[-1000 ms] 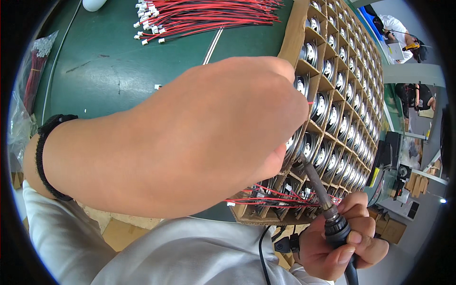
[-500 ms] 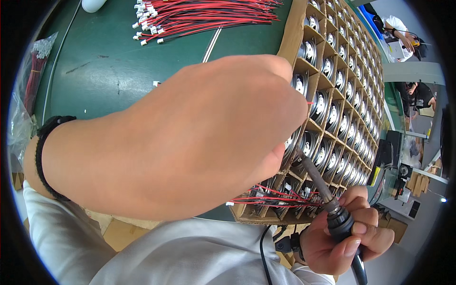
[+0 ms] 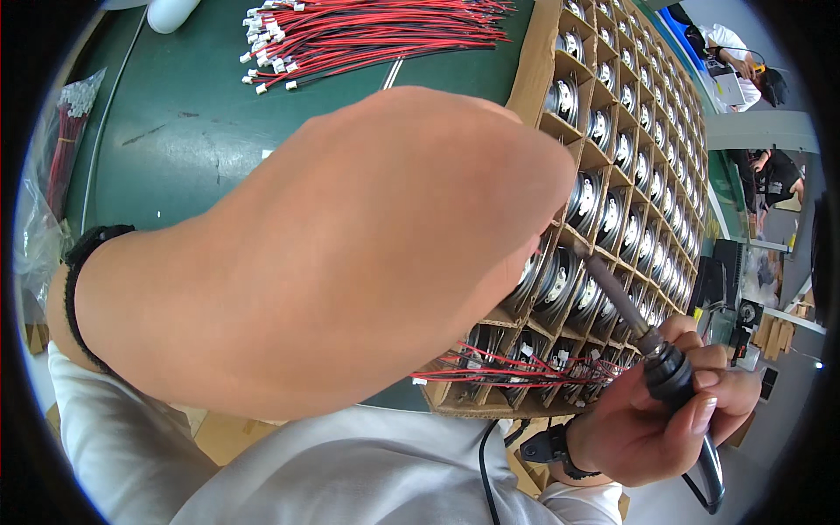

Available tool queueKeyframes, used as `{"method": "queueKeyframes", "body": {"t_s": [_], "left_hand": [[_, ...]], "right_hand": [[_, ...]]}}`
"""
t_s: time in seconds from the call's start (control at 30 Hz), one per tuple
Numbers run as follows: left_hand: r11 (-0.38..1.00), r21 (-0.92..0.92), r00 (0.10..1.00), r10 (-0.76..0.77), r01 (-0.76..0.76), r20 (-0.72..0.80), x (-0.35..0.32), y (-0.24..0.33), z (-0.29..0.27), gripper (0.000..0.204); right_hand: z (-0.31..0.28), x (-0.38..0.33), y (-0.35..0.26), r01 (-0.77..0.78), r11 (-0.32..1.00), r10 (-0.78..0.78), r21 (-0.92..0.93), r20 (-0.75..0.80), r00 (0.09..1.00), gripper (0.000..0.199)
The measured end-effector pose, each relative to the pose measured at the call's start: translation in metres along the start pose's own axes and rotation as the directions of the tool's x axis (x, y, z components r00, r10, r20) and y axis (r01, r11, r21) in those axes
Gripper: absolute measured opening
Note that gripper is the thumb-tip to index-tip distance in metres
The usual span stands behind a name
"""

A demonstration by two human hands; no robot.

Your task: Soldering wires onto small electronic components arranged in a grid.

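Observation:
My left hand [image 3: 420, 219] reaches across the near-left part of a cardboard tray [image 3: 535, 83] with divided cells. Its fingers are curled and mostly hidden behind the back of the hand, so whatever they pinch does not show. In the cells sit small round metal speakers [image 3: 584, 199]. My right hand [image 3: 643, 429] grips a soldering iron [image 3: 672, 374] by its black handle. The iron's tip points up and left over the cells, a little right of my left fingers. Red and black wires with white connectors [image 3: 525, 378] lie across the tray's near row.
A pile of red and black connector wires [image 3: 394, 39] lies on the green table [image 3: 192, 131]. At the left are a grey cable [image 3: 102, 131] and a plastic bag of wires [image 3: 68, 140]. A black cord [image 3: 484, 464] hangs in front of me. Other people [image 3: 735, 61] work at the far right.
The soldering iron has moved right, away from my left fingers, along with my right hand. My left hand has shifted slightly, and the red wire end beside it is no longer visible.

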State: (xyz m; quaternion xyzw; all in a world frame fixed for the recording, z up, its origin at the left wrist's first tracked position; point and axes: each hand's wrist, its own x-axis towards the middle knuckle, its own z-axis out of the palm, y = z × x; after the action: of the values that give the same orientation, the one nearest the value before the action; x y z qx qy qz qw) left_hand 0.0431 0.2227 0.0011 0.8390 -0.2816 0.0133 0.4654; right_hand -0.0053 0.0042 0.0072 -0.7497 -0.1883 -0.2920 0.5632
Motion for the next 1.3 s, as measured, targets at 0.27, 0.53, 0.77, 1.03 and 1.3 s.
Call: {"method": "queueKeyframes", "body": {"t_s": [0.27, 0.53, 0.77, 1.03, 1.3], "left_hand": [[0.992, 0.082, 0.996, -0.094, 0.094, -0.009, 0.001, 0.014, 0.003, 0.009], [0.988, 0.136, 0.994, -0.084, 0.074, 0.075, 0.005, 0.013, -0.002, 0.013], [0.996, 0.072, 0.997, -0.059, 0.055, 0.053, 0.0, 0.0, 0.005, 0.015], [0.987, 0.108, 0.99, -0.127, 0.119, 0.063, 0.005, 0.02, 0.001, 0.012], [0.989, 0.015, 0.988, -0.145, 0.144, 0.05, 0.007, 0.011, 0.002, 0.01]], "right_hand": [[0.004, -0.007, 0.002, 0.024, 0.996, -0.02, -0.09, 0.046, 0.999, 0.02], [0.006, -0.008, 0.002, 0.017, 0.995, -0.009, -0.096, 0.083, 0.997, 0.023], [0.004, -0.009, 0.003, 0.02, 0.996, -0.01, -0.092, 0.106, 0.994, 0.023], [0.004, -0.008, 0.003, 0.014, 0.996, -0.003, -0.091, 0.119, 0.993, 0.023], [0.004, -0.009, 0.001, -0.008, 0.996, 0.018, -0.092, 0.112, 0.994, 0.025]]}}
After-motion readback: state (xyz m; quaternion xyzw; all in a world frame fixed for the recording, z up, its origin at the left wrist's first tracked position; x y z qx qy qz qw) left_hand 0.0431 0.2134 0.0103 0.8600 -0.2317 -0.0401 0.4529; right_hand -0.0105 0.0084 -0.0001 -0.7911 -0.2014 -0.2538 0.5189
